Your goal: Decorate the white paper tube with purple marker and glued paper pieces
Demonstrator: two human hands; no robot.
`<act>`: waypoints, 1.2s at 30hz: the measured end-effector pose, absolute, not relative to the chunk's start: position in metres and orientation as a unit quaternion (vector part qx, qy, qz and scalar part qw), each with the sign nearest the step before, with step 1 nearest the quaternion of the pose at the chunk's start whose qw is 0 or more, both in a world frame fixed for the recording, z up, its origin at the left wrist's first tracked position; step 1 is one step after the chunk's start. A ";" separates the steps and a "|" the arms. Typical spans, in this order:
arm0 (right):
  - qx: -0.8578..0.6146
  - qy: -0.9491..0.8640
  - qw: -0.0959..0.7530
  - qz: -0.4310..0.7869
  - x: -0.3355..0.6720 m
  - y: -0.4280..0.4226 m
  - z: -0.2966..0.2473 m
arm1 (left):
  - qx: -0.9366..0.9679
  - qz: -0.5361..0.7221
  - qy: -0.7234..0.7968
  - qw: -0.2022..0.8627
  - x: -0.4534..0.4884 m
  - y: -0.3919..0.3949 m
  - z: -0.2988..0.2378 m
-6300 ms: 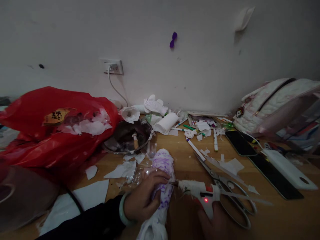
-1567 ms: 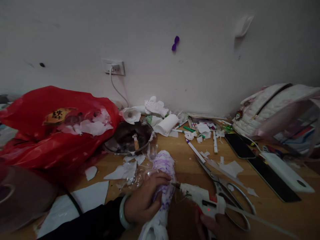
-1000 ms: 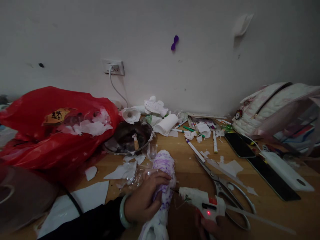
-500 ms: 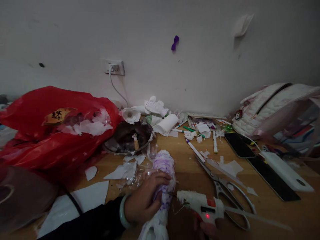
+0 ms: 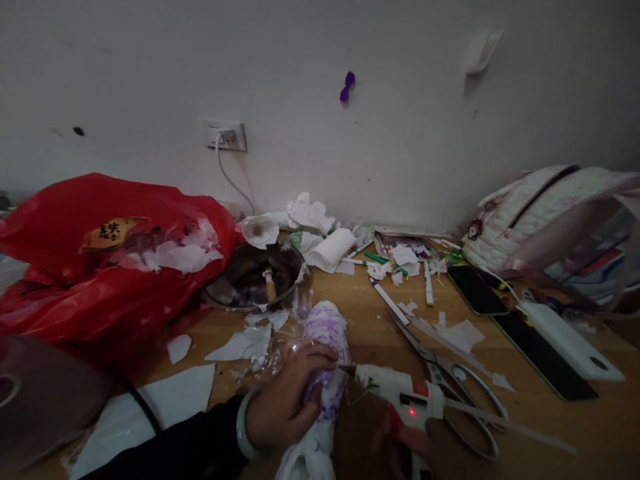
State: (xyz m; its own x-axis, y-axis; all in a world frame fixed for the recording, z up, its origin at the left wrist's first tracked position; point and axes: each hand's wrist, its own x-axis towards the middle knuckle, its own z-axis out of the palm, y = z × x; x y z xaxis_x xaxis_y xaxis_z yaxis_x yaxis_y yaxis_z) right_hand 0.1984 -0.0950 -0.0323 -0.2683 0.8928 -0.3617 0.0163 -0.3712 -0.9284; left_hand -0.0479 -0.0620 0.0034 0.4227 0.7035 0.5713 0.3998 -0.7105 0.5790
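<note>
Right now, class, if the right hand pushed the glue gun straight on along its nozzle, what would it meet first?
The right hand, led by the nozzle of its glue gun, would probably meet the purple-marked white form, near the left hand; whether they touch is unclear.

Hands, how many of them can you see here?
2. The left hand holds the purple-marked white bundle; the right hand, dim and partly hidden, grips the glue gun.
</note>
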 end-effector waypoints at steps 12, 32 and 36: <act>-0.419 -0.456 0.366 0.695 0.178 -0.077 -0.025 | 0.820 0.426 0.333 0.186 -0.048 -0.062 0.004; -0.380 -0.476 0.331 0.721 0.180 -0.075 -0.035 | 0.821 0.433 0.327 0.180 -0.048 -0.061 0.003; -0.404 -0.452 0.352 0.713 0.178 -0.078 -0.024 | 0.823 0.431 0.324 0.181 -0.048 -0.061 0.002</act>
State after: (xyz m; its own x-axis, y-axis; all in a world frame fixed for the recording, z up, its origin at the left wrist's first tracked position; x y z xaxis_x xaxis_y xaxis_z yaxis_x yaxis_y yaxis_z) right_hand 0.1784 -0.0781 -0.0235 -0.4259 0.8672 -0.2581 -0.1357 -0.3433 -0.9294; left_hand -0.0479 -0.0610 0.0023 0.4193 0.6884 0.5919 0.3769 -0.7251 0.5763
